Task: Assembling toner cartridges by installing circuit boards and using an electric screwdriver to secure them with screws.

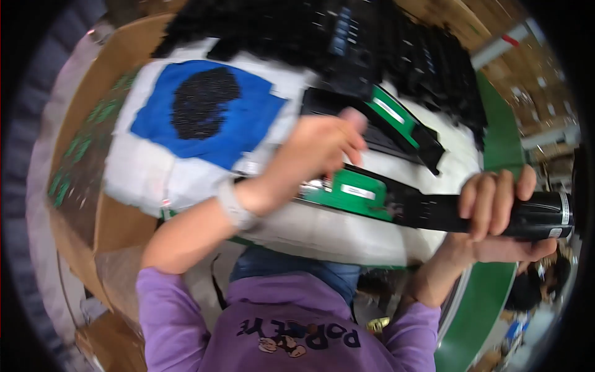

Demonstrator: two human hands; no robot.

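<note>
My right hand [496, 208] is wrapped around the black cylindrical end of a long black housing [427, 211] at the right. A green panel with a white label [356, 191] lies along the housing's left part. Just above that panel is my left hand [325, 146], smeared by motion, its fingers curled in. Whatever it may hold is too blurred to make out. Beyond my left hand lies a second black housing with a green panel [393, 115], set at a slant. A blue cloth [260, 124] to the left carries a pile of small, thin black pieces [204, 102].
White padded sheeting [142, 177] covers the work surface. Many black parts [409, 53] are heaped along the far side. An open cardboard box [77, 130] stands at the left. A green strip [499, 146] edges the right side, with another person [536, 288] beyond it.
</note>
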